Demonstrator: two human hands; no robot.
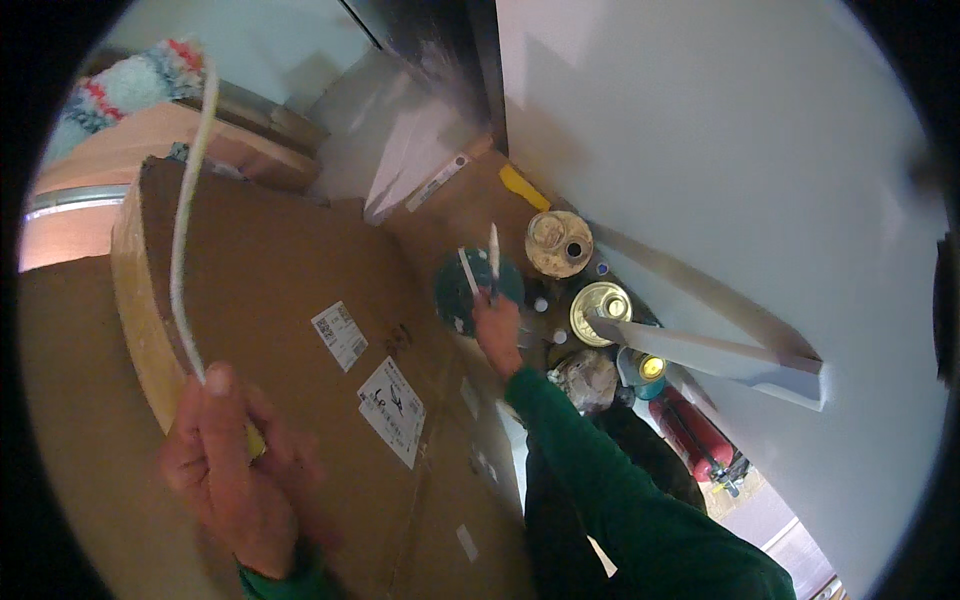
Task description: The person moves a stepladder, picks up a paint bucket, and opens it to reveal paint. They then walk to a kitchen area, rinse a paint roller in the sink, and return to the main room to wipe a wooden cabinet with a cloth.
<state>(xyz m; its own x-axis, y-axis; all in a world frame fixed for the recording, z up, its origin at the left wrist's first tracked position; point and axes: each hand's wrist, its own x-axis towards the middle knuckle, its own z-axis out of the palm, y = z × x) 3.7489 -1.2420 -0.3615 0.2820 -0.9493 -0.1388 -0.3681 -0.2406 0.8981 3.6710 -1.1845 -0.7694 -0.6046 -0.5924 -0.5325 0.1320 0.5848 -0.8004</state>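
My left hand [225,470], at the lower left, is closed around the yellow handle [256,440] of a paint roller. Its long pale rod [185,220] rises to a fluffy roller sleeve [140,85] with white, grey and red bands, at the upper left. Reaching out in a green sleeve, my right hand [497,325] is closed on a slim, pale-tipped tool that looks like a paintbrush [494,255]. It is over a round dark green lid [450,295] with white spots. A thin white stick [467,270] shows beside the fingers, and I cannot tell whether they hold it too.
A large cardboard box [270,290] with white labels fills the left. Metal cans [601,298], a crusted tin [558,235], small bottles and a red fire extinguisher [690,430] stand along the white wall [720,150]. A pale plank-like piece [715,355] juts out from the wall.
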